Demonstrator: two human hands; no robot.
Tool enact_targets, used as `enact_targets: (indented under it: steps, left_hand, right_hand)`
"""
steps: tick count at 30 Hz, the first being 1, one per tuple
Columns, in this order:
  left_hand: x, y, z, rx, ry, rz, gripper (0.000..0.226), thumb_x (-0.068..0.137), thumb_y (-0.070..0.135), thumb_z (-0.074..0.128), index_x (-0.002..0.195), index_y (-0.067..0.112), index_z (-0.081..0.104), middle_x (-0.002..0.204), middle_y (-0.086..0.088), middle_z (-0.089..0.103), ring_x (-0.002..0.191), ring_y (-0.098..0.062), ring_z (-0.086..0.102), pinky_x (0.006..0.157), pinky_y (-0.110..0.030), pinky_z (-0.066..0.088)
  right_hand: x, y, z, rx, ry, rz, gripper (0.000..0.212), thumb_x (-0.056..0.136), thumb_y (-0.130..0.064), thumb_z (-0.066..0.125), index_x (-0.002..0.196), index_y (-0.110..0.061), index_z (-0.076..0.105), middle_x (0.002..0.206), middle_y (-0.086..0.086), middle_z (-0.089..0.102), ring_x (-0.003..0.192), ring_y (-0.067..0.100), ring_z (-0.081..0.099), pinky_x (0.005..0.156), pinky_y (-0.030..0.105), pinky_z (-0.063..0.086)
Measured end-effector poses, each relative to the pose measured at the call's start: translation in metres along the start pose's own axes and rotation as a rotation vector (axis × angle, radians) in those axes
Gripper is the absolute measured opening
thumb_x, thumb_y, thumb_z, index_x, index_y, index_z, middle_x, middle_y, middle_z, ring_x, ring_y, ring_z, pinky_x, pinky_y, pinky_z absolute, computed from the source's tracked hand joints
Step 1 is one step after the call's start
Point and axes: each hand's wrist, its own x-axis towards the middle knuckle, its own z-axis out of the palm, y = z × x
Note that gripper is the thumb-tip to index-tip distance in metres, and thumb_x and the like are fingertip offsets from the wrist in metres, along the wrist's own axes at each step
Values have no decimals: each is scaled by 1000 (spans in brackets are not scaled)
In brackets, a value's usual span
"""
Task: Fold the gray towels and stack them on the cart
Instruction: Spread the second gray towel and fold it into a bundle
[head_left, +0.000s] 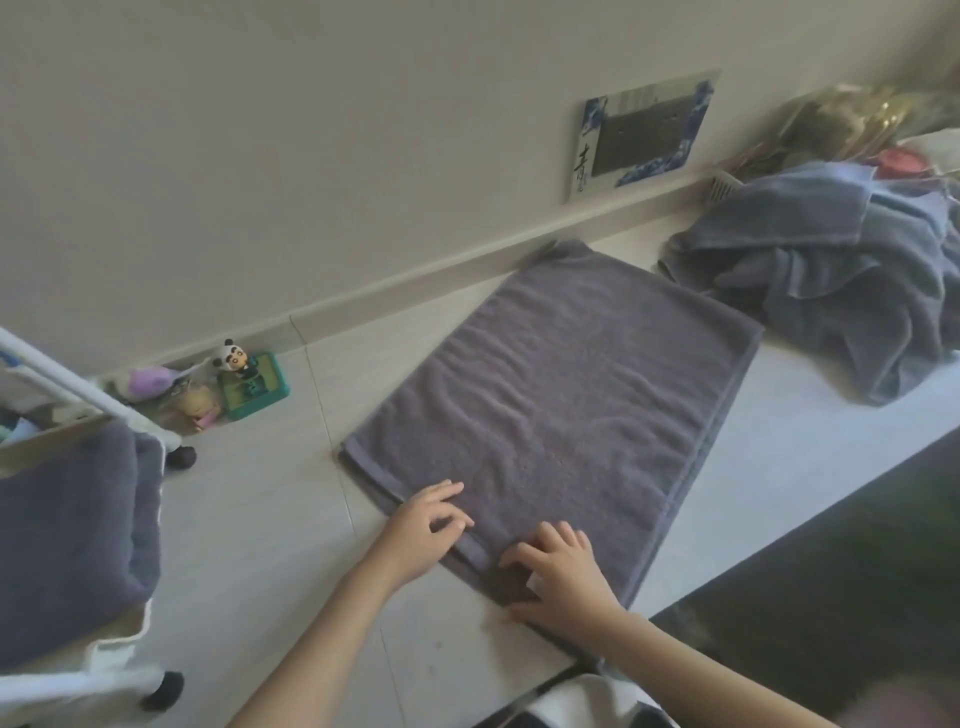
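A gray towel (561, 405) lies flat on the pale floor, folded double into a rectangle. My left hand (415, 530) rests on its near left edge with fingers spread. My right hand (563, 577) presses on the near corner, fingers bent and apart; neither hand grips the cloth. A heap of unfolded gray towels (831, 275) lies at the right by the wall. At the left edge stands a white cart (78, 395), and folded gray towels (67, 535) lie on it.
Small toys, among them a panda figure (234, 358) and a green tray (254, 387), sit by the baseboard near the cart. A framed picture (644, 132) leans on the wall. A dark mat (831, 597) covers the floor at right. Bags (841, 124) are piled behind the heap.
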Motion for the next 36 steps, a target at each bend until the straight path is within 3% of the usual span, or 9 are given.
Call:
enact_targets:
  steps: [4, 8, 12, 15, 20, 24, 26, 29, 36]
  left_hand:
    - [-4, -10, -5, -7, -138, 16, 24, 87, 15, 63, 88, 40, 65, 149, 9, 35, 136, 9, 17, 108, -11, 13]
    - [-3, -10, -9, -7, -199, 0, 27, 79, 34, 74, 105, 30, 70, 152, 12, 28, 139, 6, 12, 110, -15, 12]
    - [-1, -4, -16, 125, -261, -16, 52, 68, 42, 80, 116, 28, 67, 151, 15, 24, 140, 1, 12, 111, -16, 10]
    - [2, 3, -13, 269, -214, 11, 49, 66, 48, 79, 113, 39, 67, 136, 20, 34, 127, 3, 22, 111, -22, 14]
    - [17, 17, -7, 446, -116, 11, 30, 79, 53, 63, 103, 38, 71, 99, 17, 44, 112, -7, 39, 101, -29, 24]
    - [31, 32, -16, 340, -403, -30, 31, 75, 56, 66, 64, 27, 59, 79, 3, 55, 78, -7, 47, 82, -26, 42]
    - [37, 55, -17, 320, -548, -79, 38, 77, 55, 63, 63, 21, 51, 65, 3, 49, 62, -10, 45, 60, -26, 37]
    - [54, 87, -11, 393, -701, -69, 38, 77, 57, 61, 66, 22, 52, 63, 4, 46, 59, -13, 41, 59, -29, 32]
    - [116, 147, -18, 560, -480, 55, 40, 87, 47, 58, 61, 19, 45, 67, 3, 50, 65, -17, 47, 57, -30, 32]
  right_hand:
    - [6, -3, 4, 79, 76, 47, 34, 56, -63, 61, 82, -42, 53, 81, -18, 43, 77, 7, 31, 69, 10, 22]
    - [12, -3, 9, 125, 101, 98, 22, 62, -57, 59, 74, -38, 61, 74, -16, 50, 77, 6, 34, 64, 19, 27]
    - [20, -1, -9, 337, -69, 241, 11, 77, -45, 65, 80, -35, 64, 82, -26, 45, 87, 6, 36, 78, 23, 27]
    - [24, 9, -34, 610, -206, 309, 17, 84, -27, 66, 74, -34, 55, 81, -15, 56, 77, 5, 49, 69, 14, 36]
    - [14, 42, -83, 781, -405, 394, 11, 91, -23, 60, 80, -24, 59, 70, -11, 55, 48, -4, 44, 52, 12, 36]
    - [-9, 79, -110, 805, -513, 466, 11, 93, -26, 56, 83, -22, 59, 72, -8, 53, 58, 3, 44, 56, 17, 36]
    - [-17, 94, -120, 780, -543, 528, 9, 93, -27, 57, 85, -22, 60, 76, -7, 56, 63, 4, 48, 60, 16, 38]
    - [-27, 114, -133, 749, -558, 590, 7, 91, -28, 59, 89, -22, 63, 79, -7, 57, 66, 3, 50, 63, 14, 39]
    - [-12, 140, -165, 715, -357, 674, 13, 90, -33, 60, 81, -24, 58, 77, -6, 53, 65, 6, 46, 55, 15, 36]
